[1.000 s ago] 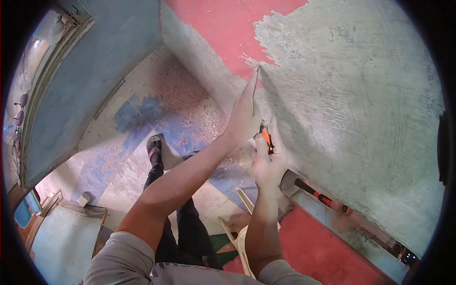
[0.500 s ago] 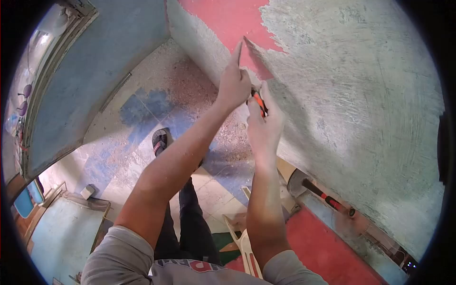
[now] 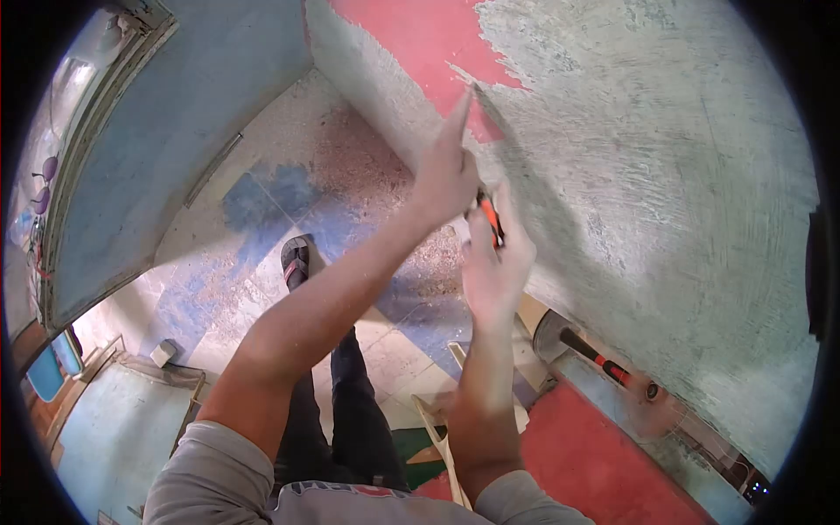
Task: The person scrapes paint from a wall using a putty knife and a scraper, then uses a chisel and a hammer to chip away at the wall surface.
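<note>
My right hand [image 3: 499, 276] is closed round the orange and black handle of a paint scraper [image 3: 492, 219]. Just ahead of it, my left hand [image 3: 446, 179] grips the front of the same tool, its index finger stretched out along it toward the wall. Most of the blade is hidden behind my fingers. The fingertip is at the lower tip of a pink paint patch [image 3: 429, 52]. Around that patch the wall [image 3: 630, 175] shows a rough grey-white scraped surface. A fresh pale scraped streak crosses the pink near my fingertip.
A wide-bladed scraper with a black and red handle [image 3: 604, 363] lies on the ledge at right. Paint flakes [image 3: 359, 157] litter the tiled floor below. A blue-grey panel [image 3: 201, 114] stands at left. My sandalled foot [image 3: 296, 258] is on the tiles, and a red surface [image 3: 604, 455] lies at lower right.
Both hands and the scraper have moved down and slightly right along the wall. A pale streak now shows in the pink paint where my fingertip was.
</note>
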A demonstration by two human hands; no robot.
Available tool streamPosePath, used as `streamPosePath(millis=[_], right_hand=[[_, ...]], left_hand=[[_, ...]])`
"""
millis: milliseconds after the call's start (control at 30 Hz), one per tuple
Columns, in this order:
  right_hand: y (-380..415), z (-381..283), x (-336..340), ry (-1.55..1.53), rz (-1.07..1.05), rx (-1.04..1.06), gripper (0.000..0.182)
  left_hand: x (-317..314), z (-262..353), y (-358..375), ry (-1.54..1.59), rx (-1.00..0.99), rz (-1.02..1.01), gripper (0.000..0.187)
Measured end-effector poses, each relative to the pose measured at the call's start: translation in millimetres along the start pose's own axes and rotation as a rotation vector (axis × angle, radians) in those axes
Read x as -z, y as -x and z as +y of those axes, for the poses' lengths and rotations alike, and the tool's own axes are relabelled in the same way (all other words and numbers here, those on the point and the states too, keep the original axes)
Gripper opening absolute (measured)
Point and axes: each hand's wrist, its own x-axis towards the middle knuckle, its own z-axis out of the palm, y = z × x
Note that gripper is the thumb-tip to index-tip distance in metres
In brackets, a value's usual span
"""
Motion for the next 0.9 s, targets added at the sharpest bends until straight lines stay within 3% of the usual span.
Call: streamPosePath(millis=[67, 200, 333, 433, 500, 633, 833, 900], right_hand=[[4, 0, 6, 0.011, 0.021, 0.005, 0.050], [-25, -1, -12, 0.067, -0.074, 0.050, 0.049], [-15, -2, -16, 0.080, -0.023, 0.075, 0.048], [5, 4, 0, -0.072, 0.034, -0.063, 0.048], [-8, 4, -6, -0.006, -0.008, -0.002, 0.048], [-36, -7, -26, 0.185, -0.095, 0.093, 0.049], [3, 3, -2, 0.014, 0.021, -0.096, 0.050], [-4, 8, -5, 0.057, 0.019, -0.015, 0.051]], left_hand=[[-13, -8, 6, -0.162, -0.186, 0.088, 0.080], [12, -2, -16, 0.044, 0.112, 0.015, 0.080], [15, -7, -13, -0.019, 0.182, -0.072, 0.080], [-7, -5, -2, -0.213, -0.200, 0.135, 0.079], [1, 1, -1, -0.018, 0.055, -0.011, 0.078], [24, -21, -33, 0.021, 0.145, 0.060, 0.076], [-4, -5, 9, -0.108, -0.008, -0.039, 0.078], [-2, -13, 4, -0.101, -0.073, 0.007, 0.079]])
